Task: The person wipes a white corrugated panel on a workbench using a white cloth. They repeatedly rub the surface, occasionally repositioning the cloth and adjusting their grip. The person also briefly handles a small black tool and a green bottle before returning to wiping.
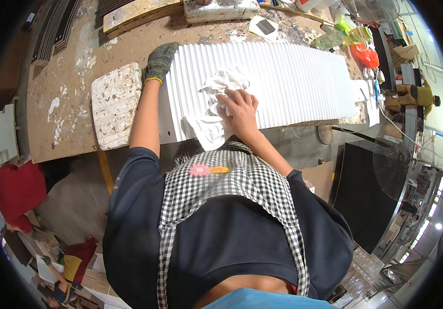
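Observation:
A long white ribbed panel (293,82) lies across the workbench in front of me, its grooves running from near to far. My left hand (160,62), in a dark grey knit glove with a yellow cuff, grips the panel's far left corner. A crumpled white cloth (211,129) rests on the panel's left half. My bare right hand (239,109) presses on this cloth, with the fingers curled into its folds. Part of the cloth hangs toward the panel's near edge, close to my checked apron.
The paint-stained workbench (72,110) carries a white-spattered block (116,103) left of the panel. Wooden boards (139,18) and dark slatted strips (56,33) lie along the far side. Bottles and a red plastic bag (364,55) stand at the far right. Another person (418,96) is beyond, at right.

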Demonstrator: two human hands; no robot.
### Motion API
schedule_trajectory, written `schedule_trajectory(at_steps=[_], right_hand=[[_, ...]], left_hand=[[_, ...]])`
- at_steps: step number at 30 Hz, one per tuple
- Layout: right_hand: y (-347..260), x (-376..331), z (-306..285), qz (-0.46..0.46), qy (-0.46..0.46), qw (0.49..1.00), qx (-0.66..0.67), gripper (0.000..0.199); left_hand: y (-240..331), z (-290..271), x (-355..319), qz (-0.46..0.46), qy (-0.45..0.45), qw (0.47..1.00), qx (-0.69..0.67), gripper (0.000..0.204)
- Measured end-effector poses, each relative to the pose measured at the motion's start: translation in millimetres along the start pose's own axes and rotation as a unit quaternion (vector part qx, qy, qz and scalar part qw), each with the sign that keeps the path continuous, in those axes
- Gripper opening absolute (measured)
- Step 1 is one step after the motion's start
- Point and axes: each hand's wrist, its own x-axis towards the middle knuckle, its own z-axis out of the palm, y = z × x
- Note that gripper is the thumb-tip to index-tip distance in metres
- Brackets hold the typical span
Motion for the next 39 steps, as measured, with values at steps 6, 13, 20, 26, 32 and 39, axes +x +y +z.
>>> schedule_trajectory(at_steps=[6,13,20,26,32,39], right_hand=[[14,91,40,0.062,0.030,0.997,-0.018,0.023],[79,249,78,0.151,-0.124,0.972,-0.127,0.028],[29,153,-7,0.076,0.133,0.987,0.044,0.025],[4,76,31,0.086,-0.020,0.994,-0.062,0.030],[47,207,94,0.167,-0.095,0.973,-0.125,0.022],[35,206,19,0.079,0.133,0.987,0.035,0.022]], left_hand=[[-2,2,-3,-0.011,-0.005,1.000,0.017,0.048],[-6,12,9,0.028,-0.014,0.999,0.010,0.053],[-34,17,5,0.079,0.018,0.994,0.073,0.052],[-18,13,0,0.048,0.023,0.998,0.015,0.051],[-21,15,3,0.063,0.021,0.998,0.013,0.053],[-22,14,13,0.045,0.014,0.999,0.018,0.057]])
